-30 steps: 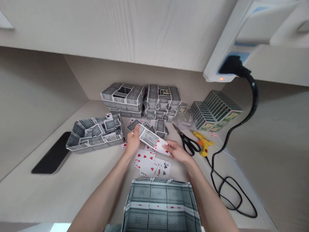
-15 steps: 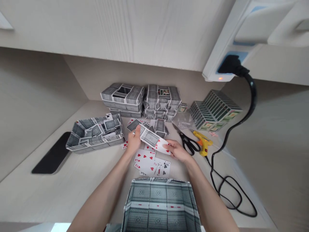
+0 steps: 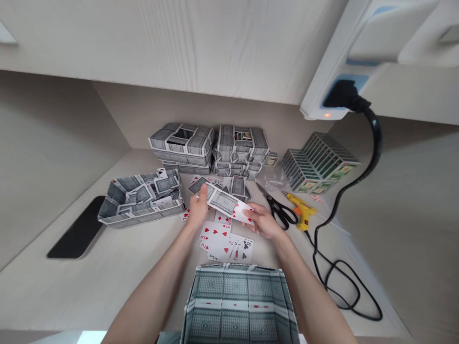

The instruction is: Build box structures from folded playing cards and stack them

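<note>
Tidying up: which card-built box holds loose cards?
The low box left of your left hand: cards lie jumbled in it, unlike the stacked boxes behind.

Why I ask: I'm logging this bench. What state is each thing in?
Left hand: pinching the playing cards' near end.
Right hand: gripping their far end.
Playing cards: lifted off the bench, tilted, backs mostly up.
Front card box: open-topped, upright.
Left card tray: open, holding loose cards.
Scissors: closed, lying flat.
Glue gun: lying down.
Power strip: plugged in, light on.
</note>
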A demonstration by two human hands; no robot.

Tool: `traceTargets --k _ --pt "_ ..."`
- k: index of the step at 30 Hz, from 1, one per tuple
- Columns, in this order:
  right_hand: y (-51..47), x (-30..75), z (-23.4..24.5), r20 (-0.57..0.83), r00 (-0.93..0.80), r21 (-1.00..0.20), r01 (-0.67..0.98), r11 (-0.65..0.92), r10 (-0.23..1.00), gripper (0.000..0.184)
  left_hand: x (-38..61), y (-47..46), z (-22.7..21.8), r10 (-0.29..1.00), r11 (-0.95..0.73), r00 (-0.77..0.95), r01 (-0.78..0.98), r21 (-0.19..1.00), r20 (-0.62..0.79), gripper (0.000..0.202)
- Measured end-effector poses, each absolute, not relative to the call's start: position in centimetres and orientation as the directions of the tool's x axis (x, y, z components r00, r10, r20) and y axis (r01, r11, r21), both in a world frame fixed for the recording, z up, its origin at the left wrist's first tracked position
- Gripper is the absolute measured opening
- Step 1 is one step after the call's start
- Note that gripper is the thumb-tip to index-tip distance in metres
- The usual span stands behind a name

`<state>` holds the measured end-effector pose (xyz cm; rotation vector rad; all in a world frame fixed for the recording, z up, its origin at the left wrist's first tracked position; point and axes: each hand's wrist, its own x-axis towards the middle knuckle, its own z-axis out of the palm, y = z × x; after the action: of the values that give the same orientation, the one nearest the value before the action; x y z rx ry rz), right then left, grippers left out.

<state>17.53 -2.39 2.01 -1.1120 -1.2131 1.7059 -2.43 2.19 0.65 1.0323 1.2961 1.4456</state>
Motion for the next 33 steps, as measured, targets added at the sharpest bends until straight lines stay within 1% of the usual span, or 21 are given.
traceTargets --k 8,14,18,22,27,33 --pt "-2.2 17.6 1.8 -0.238 -0.329 -0.963 -0.046 -0.267 0.914 0.036 -2.1 1.8 1.0 0.958 -0.084 -0.275 -0.002 0.996 0.08 0.045" --pt "-2.2 17.6 1.6 -0.238 -0.326 -0.966 -0.015 -0.257 0.915 0.037 -1.7 1.3 1.4 0.972 -0.084 -0.222 0.009 0.996 0.083 0.046" --pt "-2.2 17.5 1.6 -0.235 -0.335 -0.968 -0.007 -0.251 0.912 0.036 -1.4 1.0 1.8 0.971 -0.098 -0.217 0.034 0.995 0.103 0.045" --pt "-2.2 17.5 1.6 -0.228 -0.345 -0.971 0.012 -0.238 0.91 0.035 -1.1 0.8 1.8 0.976 -0.081 -0.197 0.06 0.995 0.091 0.047" --pt "-2.2 17.5 1.6 -0.218 -0.353 -0.975 0.032 -0.221 0.91 0.032 -0.7 0.9 1.3 0.977 -0.09 -0.188 0.041 0.995 0.097 0.042" --pt "-2.4 17.3 1.7 -0.189 -0.365 -0.981 0.03 -0.191 0.912 0.029 -0.4 0.5 1.5 0.983 -0.096 -0.146 0.092 0.991 0.109 0.048"
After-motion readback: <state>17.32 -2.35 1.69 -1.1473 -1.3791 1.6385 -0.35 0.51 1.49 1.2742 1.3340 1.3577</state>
